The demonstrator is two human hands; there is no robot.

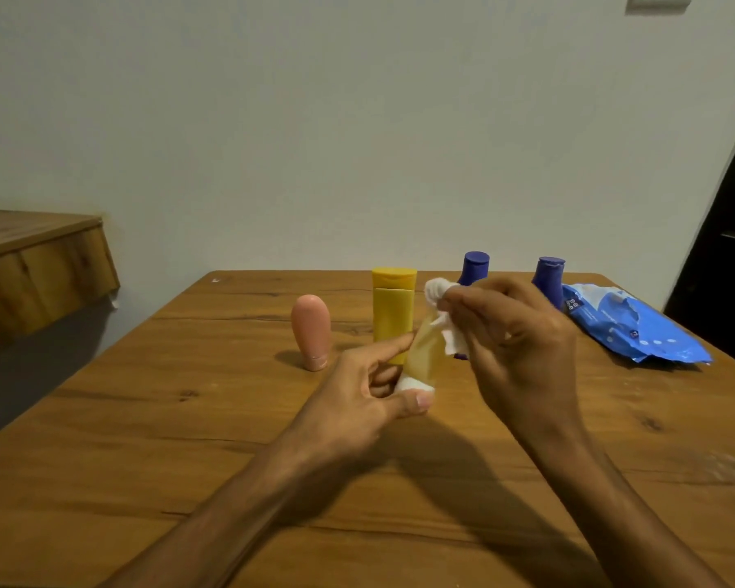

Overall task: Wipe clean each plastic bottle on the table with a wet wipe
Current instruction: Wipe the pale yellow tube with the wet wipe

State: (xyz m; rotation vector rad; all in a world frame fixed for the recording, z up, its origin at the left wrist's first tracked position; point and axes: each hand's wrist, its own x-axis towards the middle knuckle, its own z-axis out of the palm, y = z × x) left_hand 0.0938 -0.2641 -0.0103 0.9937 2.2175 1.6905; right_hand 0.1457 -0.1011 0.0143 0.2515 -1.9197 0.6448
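Note:
My left hand [370,388] holds a small translucent yellowish bottle [423,354] by its white cap end, lifted above the table. My right hand [514,337] pinches a white wet wipe [440,303] and presses it against the upper part of that bottle. Behind stand a pink bottle [311,331], cap down, a yellow bottle [393,309] and two dark blue bottles [475,267] [549,280], partly hidden by my right hand.
A blue pack of wet wipes [629,324] lies at the right on the wooden table [187,439]. A second wooden surface [39,265] juts in at the left. A dark doorway stands at the far right.

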